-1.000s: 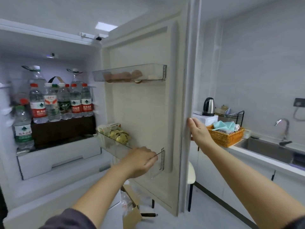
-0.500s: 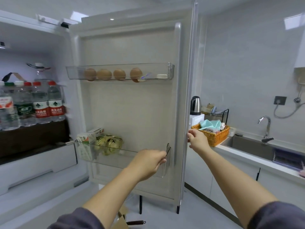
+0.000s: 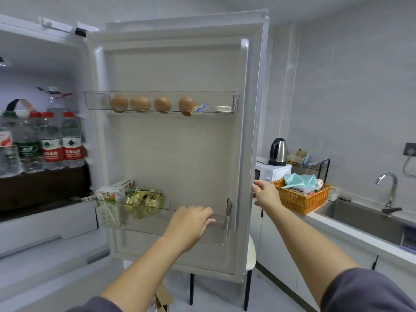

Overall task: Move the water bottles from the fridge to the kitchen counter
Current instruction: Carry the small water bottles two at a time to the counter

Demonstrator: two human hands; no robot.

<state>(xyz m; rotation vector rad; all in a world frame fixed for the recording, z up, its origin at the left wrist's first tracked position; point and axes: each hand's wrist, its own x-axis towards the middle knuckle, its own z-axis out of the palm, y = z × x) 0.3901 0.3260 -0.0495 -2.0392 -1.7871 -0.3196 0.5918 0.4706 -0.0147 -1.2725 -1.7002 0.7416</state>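
Several water bottles [image 3: 71,140] with red and green labels stand in a row on a shelf inside the open fridge, at the far left. The fridge door [image 3: 180,154] stands wide open in the middle. My left hand [image 3: 191,224] rests on the clear lower door shelf [image 3: 221,230], fingers curled over its front rim. My right hand [image 3: 265,194] grips the door's outer edge. Neither hand touches a bottle. The white kitchen counter [image 3: 351,230] runs along the right wall.
Eggs [image 3: 139,104] sit in the upper door shelf, cartons and a gold bag [image 3: 144,203] in the lower one. On the counter are an orange basket [image 3: 301,200], a microwave [image 3: 273,172] with a kettle [image 3: 278,152], and a sink [image 3: 364,218]. A stool [image 3: 251,255] stands behind the door.
The door has swung further open and now faces me flat. My view has turned right, pushing the bottles to the left edge. Both hands have stayed on the door.
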